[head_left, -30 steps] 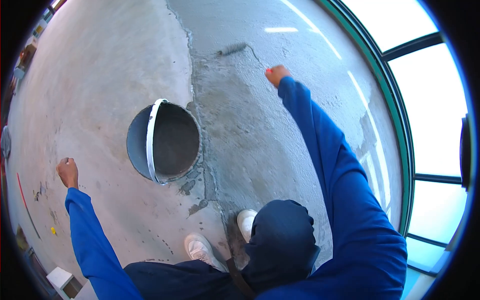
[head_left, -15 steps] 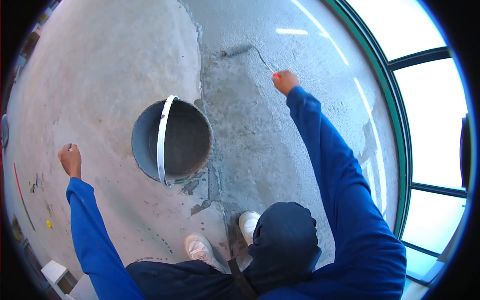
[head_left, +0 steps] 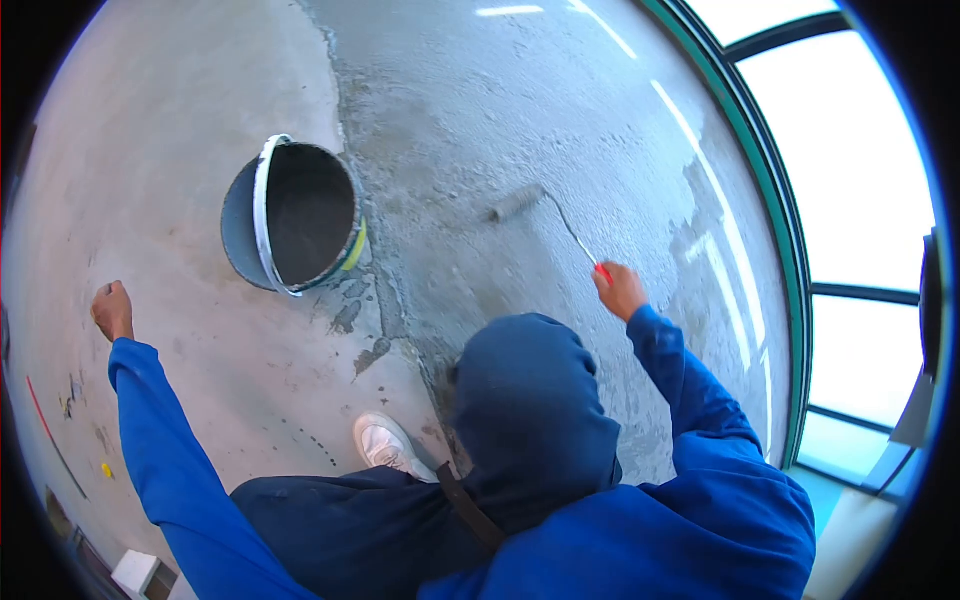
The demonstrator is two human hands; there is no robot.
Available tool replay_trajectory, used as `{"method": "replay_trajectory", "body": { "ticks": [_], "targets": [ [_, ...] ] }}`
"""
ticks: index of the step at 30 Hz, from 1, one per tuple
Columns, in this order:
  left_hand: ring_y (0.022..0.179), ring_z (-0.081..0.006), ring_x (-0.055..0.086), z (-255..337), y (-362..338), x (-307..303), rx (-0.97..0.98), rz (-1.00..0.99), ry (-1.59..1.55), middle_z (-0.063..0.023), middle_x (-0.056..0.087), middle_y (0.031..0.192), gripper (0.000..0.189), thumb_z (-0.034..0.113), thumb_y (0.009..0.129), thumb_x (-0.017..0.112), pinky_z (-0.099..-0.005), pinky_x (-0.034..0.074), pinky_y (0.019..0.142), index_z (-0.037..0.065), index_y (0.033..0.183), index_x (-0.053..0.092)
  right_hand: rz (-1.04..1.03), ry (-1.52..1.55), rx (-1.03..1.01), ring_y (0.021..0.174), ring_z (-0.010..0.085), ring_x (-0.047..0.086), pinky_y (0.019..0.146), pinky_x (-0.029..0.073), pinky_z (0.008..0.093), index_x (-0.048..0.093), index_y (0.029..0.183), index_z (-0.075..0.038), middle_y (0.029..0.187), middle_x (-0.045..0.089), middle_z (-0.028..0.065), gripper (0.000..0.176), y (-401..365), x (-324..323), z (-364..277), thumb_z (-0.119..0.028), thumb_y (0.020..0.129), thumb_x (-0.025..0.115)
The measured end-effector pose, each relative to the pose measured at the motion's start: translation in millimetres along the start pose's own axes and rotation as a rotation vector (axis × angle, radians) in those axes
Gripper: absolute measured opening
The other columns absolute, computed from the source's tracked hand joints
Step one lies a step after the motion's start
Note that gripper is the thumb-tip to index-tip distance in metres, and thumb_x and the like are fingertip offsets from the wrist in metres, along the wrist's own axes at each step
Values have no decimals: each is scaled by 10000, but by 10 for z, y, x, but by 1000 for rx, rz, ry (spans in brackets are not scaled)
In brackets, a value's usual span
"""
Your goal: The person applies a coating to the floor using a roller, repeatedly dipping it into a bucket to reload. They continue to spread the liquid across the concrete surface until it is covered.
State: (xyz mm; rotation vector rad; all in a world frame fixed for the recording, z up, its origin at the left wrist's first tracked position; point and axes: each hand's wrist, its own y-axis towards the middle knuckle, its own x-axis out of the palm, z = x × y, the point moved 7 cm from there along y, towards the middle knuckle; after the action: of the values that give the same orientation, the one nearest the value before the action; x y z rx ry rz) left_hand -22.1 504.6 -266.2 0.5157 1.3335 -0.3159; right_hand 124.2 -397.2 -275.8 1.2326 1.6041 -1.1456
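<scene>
My right hand (head_left: 622, 292) is wrapped round the red handle of a paint roller (head_left: 518, 203), whose grey sleeve rests on the wet grey part of the floor. Off to the left, my left hand (head_left: 113, 311) hangs over the pale floor with its fingers curled; whether anything is inside is not visible. Between the two hands stands a bucket (head_left: 235, 225) with a white handle across its opening and grey material inside. A rough edge on the floor runs beside the bucket, dividing the pale surface from the wet one.
A green-framed window wall (head_left: 775, 190) curves along the right side. At the lower left lie a red and dark rod (head_left: 52, 432), a small yellow item (head_left: 107, 470) and a white block (head_left: 136, 571). My white shoe (head_left: 388, 445) is below the bucket.
My right hand has drawn the roller back toward my body. The camera view has shifted, so the bucket appears higher and further left. Only one shoe shows now.
</scene>
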Motion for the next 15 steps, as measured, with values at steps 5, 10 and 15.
{"method": "replay_trajectory", "body": {
  "ticks": [5,10,15],
  "targets": [
    [955,-374,613,243,17,-26,44,-14,-62,-227,647,993,395,326,806,505,-420,474,850,15,984,672,-57,3,219,800,441,587,706,460,510,632,897,-50,823,621,238,234,-1434,-19,732,-270,837,576],
    [779,-307,650,719,359,-76,205,17,-256,-161,681,845,433,386,788,581,-391,500,716,-5,949,673,-89,75,182,639,297,594,605,453,396,639,914,-18,716,614,191,236,-1818,-230,1022,-237,830,623],
    [499,-53,410,2402,-784,-1169,235,-540,-724,15,506,673,478,541,765,668,-209,323,428,86,906,630,60,204,-4,674,312,617,629,472,388,633,961,-38,721,613,186,240,-815,-867,157,-244,837,622]
  ]
}}
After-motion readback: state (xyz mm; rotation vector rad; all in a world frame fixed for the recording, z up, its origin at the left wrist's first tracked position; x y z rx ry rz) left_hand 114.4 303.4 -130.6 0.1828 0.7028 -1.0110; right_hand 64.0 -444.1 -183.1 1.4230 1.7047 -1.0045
